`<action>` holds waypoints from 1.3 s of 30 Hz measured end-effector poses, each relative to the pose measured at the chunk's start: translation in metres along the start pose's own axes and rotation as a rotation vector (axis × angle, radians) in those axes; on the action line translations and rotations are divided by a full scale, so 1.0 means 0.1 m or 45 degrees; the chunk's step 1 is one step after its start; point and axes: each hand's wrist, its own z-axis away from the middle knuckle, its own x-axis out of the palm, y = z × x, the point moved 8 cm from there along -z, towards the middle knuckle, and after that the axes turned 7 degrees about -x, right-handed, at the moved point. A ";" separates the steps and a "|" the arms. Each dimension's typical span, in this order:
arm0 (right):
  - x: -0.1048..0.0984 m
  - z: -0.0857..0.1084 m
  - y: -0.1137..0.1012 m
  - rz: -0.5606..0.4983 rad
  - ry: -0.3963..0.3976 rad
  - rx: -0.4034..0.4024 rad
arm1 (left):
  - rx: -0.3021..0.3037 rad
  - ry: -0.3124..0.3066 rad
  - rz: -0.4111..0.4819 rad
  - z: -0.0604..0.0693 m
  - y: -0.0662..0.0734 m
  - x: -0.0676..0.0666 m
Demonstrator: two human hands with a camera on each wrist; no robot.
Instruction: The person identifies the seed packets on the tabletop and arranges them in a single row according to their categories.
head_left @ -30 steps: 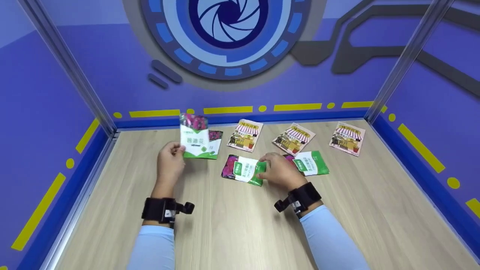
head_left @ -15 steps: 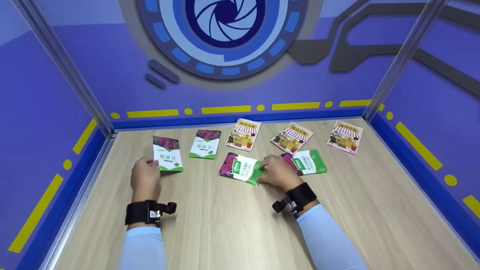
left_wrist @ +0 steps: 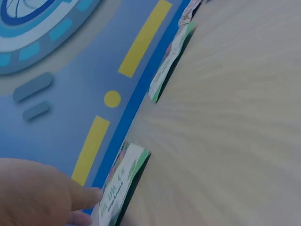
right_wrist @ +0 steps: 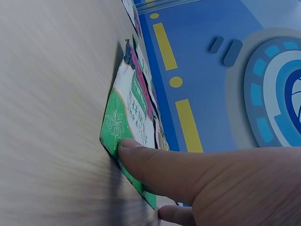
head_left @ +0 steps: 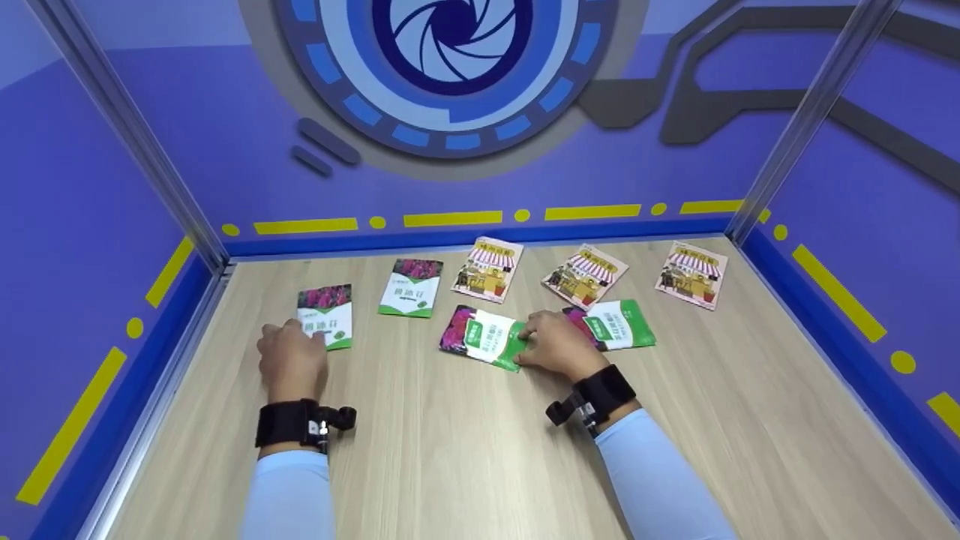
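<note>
Near the table's left side my left hand (head_left: 292,360) holds the lower left part of a white-and-green flower seed packet (head_left: 326,307), thumb on its face. In the left wrist view, that hand covers part of the packet (left_wrist: 117,188). My right hand (head_left: 559,345) pinches the green end of another seed packet (head_left: 480,337) with magenta flowers. Seen from the right wrist, the thumb (right_wrist: 136,153) presses on the packet's green corner and a finger is at its lower edge. A similar seed packet (head_left: 622,326) lies partly behind the right hand.
Another white seed packet (head_left: 411,289) lies between the left hand and the pink packets. Along the back are a pink packet (head_left: 487,270), a second pink packet (head_left: 585,276) and a third pink packet (head_left: 690,274). Blue-purple walls (head_left: 172,180) enclose the wooden table (head_left: 442,465).
My left hand has carried its seed packet left and down from over the white packet and laid it on the table, shifting it slightly. The right hand has stayed at its packet.
</note>
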 end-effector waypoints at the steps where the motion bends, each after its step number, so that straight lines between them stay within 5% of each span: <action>1: 0.00 0.00 0.00 0.002 0.000 -0.005 | 0.045 0.005 -0.029 0.01 0.07 0.03; 7: -0.01 0.00 -0.01 0.023 -0.012 -0.020 | 0.265 -0.036 -0.228 0.06 0.35 0.20; 21: 0.00 -0.01 -0.03 0.036 0.005 -0.072 | 0.225 -0.096 -0.349 0.00 0.13 0.14; 39: -0.02 0.00 -0.03 0.036 0.021 -0.078 | 0.182 -0.118 -0.316 0.01 0.12 0.13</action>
